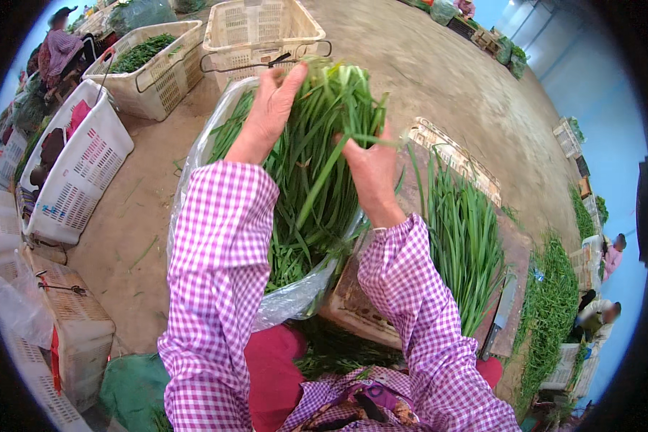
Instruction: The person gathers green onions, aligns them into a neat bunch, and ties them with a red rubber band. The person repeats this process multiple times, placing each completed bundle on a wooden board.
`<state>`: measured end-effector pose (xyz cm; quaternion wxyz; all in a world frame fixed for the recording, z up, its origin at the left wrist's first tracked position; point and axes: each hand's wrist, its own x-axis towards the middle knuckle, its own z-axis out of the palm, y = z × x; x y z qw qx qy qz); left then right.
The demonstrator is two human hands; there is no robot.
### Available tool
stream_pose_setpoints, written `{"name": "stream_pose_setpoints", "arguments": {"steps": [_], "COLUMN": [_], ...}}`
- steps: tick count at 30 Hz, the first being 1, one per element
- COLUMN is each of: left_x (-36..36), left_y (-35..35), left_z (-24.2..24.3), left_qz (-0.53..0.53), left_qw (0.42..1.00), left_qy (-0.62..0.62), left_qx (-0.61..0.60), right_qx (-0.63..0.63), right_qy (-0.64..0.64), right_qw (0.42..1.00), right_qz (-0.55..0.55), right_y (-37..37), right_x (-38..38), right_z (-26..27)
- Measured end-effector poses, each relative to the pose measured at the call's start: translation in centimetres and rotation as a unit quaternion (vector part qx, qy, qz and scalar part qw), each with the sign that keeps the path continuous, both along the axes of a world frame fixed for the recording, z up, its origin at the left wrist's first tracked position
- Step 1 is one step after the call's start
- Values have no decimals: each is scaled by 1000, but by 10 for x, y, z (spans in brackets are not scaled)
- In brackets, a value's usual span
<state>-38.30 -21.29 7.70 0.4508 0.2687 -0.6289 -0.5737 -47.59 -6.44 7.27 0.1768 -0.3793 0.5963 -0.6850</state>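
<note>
My left hand [274, 110] presses against the left side of a bundle of long green leafy stalks [324, 102], its fingers partly hidden at the pale ends. On the right side of that bundle my right hand [375, 167] has its thumb over the leaves, its fingers behind them. Below lies a container lined with clear plastic [291, 297], filled with more of the green leaves. To the right, a flat bunch of long green leaves [464, 237] rests on a brown board [405, 178]. A knife [499, 316] with a black handle lies on the board's right side.
Plastic crates stand beyond the lined container [262, 54] and to the left [146, 70], [81, 178]. A heap of green stalks [551, 302] covers the floor at right. A seated person [62, 54] is at upper left; other people are along the right edge.
</note>
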Motion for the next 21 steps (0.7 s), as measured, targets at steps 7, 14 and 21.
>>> {"name": "stream_pose_setpoints", "arguments": {"steps": [7, 14, 21], "left_x": [16, 30, 27], "left_y": [9, 21, 43], "left_z": [-16, -13, -8], "left_qz": [-172, -157, -92], "left_qw": [968, 970, 987], "left_qy": [117, 121, 96], "left_qx": [141, 143, 85], "right_qx": [99, 54, -3], "right_qy": [379, 59, 145], "right_qw": [918, 979, 984], "right_qz": [-62, 186, 107], "right_y": [8, 24, 0], "right_x": [-2, -7, 19], "right_z": [-10, 33, 34]}}
